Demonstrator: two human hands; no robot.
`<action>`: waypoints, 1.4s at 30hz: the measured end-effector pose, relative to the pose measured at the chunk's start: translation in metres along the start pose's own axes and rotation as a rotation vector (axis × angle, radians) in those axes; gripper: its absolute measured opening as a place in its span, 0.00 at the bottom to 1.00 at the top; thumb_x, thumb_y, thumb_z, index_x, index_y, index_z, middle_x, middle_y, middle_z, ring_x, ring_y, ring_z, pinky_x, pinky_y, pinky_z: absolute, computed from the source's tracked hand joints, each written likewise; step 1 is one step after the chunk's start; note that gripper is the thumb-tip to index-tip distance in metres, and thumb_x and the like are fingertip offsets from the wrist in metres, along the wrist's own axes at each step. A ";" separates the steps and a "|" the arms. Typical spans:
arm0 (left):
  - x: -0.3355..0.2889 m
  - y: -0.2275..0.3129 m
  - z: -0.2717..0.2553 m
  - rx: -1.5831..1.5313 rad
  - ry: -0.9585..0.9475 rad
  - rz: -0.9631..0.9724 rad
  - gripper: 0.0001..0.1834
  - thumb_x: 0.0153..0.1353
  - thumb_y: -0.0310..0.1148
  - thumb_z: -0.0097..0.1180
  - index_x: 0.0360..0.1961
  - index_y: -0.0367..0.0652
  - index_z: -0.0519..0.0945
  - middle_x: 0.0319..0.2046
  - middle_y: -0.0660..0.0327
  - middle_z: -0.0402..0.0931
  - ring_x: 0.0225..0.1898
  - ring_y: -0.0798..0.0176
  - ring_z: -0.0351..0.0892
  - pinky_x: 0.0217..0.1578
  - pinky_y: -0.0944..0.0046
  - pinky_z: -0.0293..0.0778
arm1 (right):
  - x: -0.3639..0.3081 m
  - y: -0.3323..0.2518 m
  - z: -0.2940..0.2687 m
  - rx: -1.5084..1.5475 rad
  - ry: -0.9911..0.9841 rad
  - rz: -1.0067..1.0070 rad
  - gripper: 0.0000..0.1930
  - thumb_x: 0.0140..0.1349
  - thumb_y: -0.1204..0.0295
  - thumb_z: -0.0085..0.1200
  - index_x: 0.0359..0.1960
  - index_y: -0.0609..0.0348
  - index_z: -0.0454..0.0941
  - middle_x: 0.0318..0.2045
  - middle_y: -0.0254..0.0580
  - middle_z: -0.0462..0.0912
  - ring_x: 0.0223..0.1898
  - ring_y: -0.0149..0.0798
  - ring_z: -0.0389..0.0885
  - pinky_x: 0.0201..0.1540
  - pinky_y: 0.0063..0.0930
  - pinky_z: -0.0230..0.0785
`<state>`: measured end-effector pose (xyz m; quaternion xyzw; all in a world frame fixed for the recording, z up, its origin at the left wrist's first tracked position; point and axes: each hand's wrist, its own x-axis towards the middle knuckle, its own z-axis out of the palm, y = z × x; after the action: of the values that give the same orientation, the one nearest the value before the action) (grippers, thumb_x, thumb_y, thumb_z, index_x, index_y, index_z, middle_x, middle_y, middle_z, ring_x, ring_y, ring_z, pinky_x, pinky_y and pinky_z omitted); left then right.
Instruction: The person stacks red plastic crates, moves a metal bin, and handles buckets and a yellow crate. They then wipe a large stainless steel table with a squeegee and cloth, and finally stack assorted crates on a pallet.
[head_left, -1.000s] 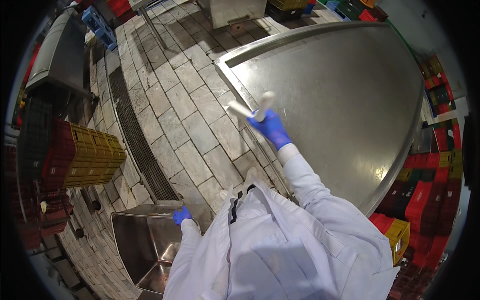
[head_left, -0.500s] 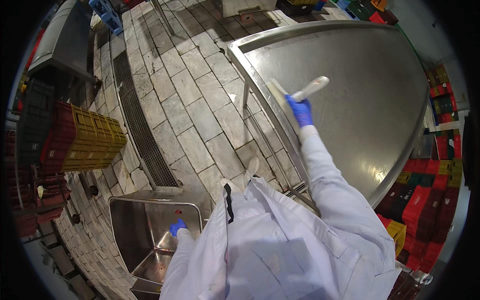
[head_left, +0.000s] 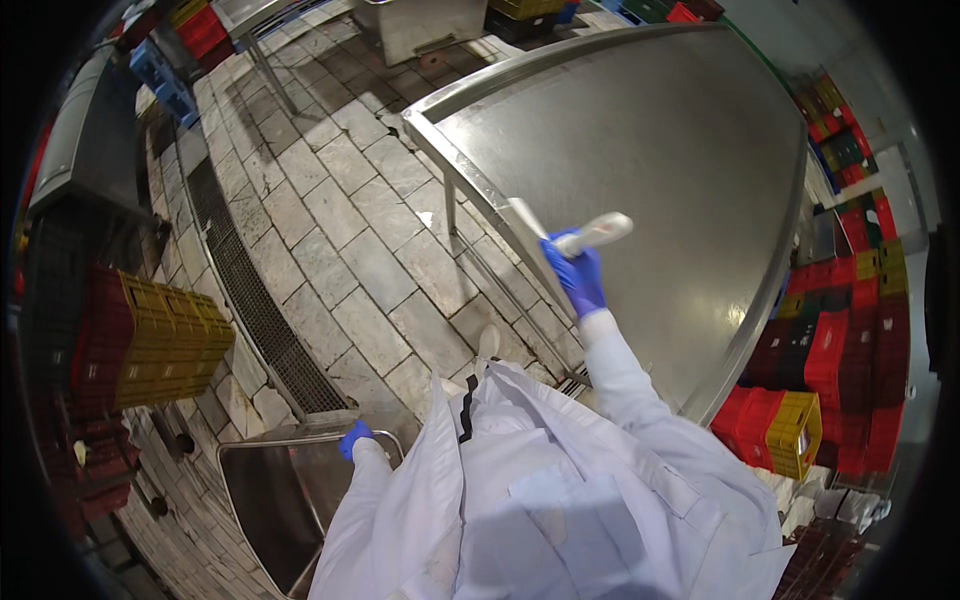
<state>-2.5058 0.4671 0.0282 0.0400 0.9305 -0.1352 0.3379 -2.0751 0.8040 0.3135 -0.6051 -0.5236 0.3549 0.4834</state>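
Observation:
My right hand (head_left: 573, 275), in a blue glove, is closed around a white hand squeegee (head_left: 596, 233). The squeegee's handle points right over the stainless steel table (head_left: 650, 150), and its pale blade lies along the table's left raised edge. My left hand (head_left: 354, 440), also gloved in blue, appears over the far rim of a steel tub (head_left: 310, 437) at the lower left. Its fingers look curled; anything inside them is hidden, and whether it touches the rim cannot be told.
Yellow and red crates (head_left: 170, 340) stand at the left beside a floor drain grate (head_left: 250, 290). More crates (head_left: 830, 370) are stacked on the right, with a yellow one (head_left: 795, 435) near the table. A steel bin (head_left: 420, 30) stands far off on the tiled floor.
My view has shifted, and the table appears further left. My right hand with the squeegee has come nearer along the table's left edge. My left hand has moved toward the tub's far rim.

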 end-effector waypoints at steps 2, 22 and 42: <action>0.001 0.009 -0.001 -0.007 -0.008 -0.036 0.41 0.51 0.62 0.47 0.57 0.39 0.66 0.56 0.49 0.63 0.55 0.48 0.64 0.51 0.48 0.64 | -0.024 0.009 -0.055 0.113 0.213 0.051 0.08 0.54 0.71 0.62 0.28 0.57 0.74 0.26 0.28 0.74 0.29 0.23 0.69 0.36 0.21 0.65; -0.021 -0.018 -0.034 -0.133 0.335 -0.104 0.45 0.53 0.54 0.51 0.66 0.45 0.49 0.60 0.47 0.57 0.55 0.42 0.65 0.52 0.45 0.65 | -0.041 0.067 -0.051 0.050 0.630 0.291 0.17 0.55 0.66 0.60 0.40 0.65 0.72 0.34 0.38 0.76 0.34 0.30 0.72 0.39 0.28 0.67; 0.003 0.000 -0.117 -0.481 0.513 -0.761 0.49 0.46 0.59 0.58 0.64 0.46 0.53 0.61 0.51 0.56 0.61 0.47 0.59 0.57 0.47 0.60 | 0.207 -0.082 0.296 0.184 -0.086 -0.399 0.07 0.61 0.71 0.50 0.29 0.62 0.72 0.28 0.32 0.72 0.30 0.29 0.69 0.36 0.23 0.65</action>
<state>-2.5806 0.4994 0.1120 -0.3483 0.9369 -0.0165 0.0253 -2.3347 1.0682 0.3243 -0.4274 -0.6184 0.3240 0.5744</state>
